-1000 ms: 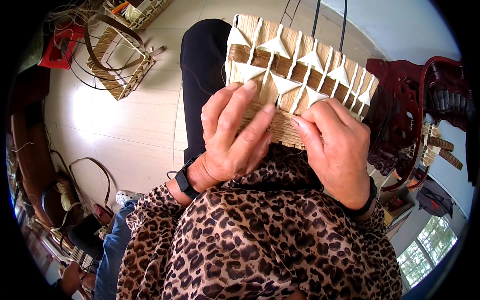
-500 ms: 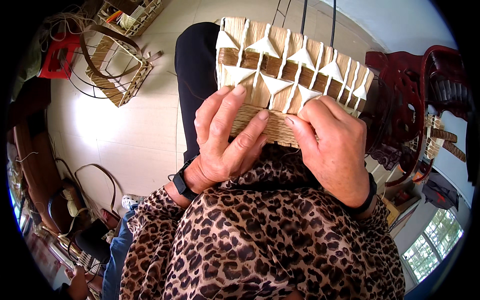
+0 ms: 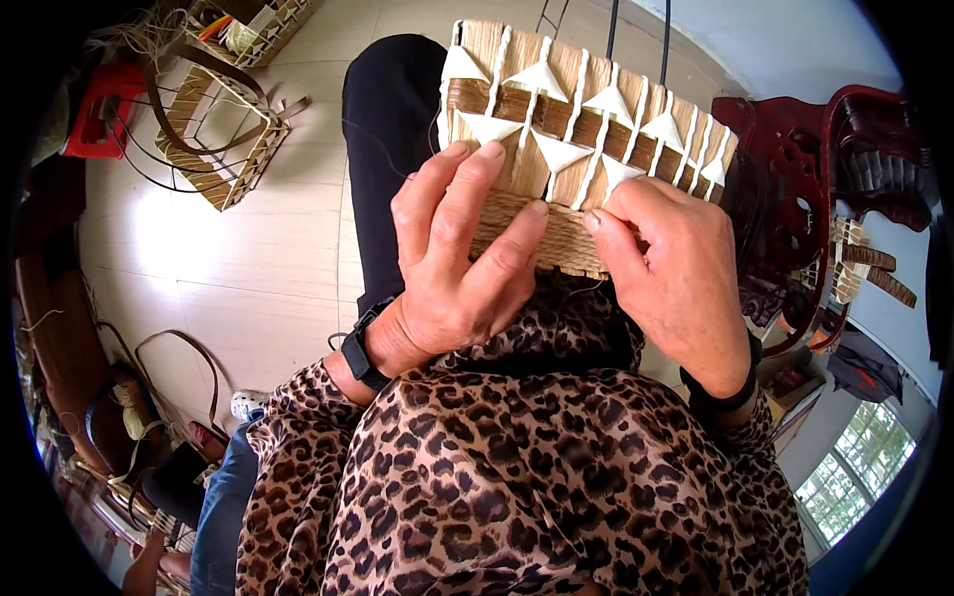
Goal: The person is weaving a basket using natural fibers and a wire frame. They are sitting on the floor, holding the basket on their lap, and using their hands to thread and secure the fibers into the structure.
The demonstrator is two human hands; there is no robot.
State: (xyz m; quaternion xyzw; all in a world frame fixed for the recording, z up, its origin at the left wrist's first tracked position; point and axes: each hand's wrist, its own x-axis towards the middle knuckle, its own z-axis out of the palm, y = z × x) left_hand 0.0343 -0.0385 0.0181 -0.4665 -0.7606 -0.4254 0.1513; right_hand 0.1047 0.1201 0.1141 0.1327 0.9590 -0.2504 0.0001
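Observation:
A woven straw panel [image 3: 556,174] with a brown band, white twisted cords and white folded triangles is tilted up before me. Its nearer edge carries a braided straw strip [image 3: 568,248]. My left hand [image 3: 452,243] grips the panel's left part, several fingers spread on its face and the thumb low by the near edge. Bent over the lower right part, my right hand [image 3: 681,273] pinches thumb and forefinger beside a white triangle [image 3: 618,171]. Whatever lies in that pinch is hidden. A fine dark thread trails off left of the panel.
On the tiled floor at left lies an unfinished straw basket frame [image 3: 224,149] with a brown strap, beside a red stool [image 3: 104,109]. Carved dark red furniture [image 3: 785,189] stands at right. Another person's foot in a white shoe [image 3: 248,403] shows at lower left.
The panel and both hands have shifted slightly up and right in view. My right thumb and forefinger stay pinched near the panel's lower right part.

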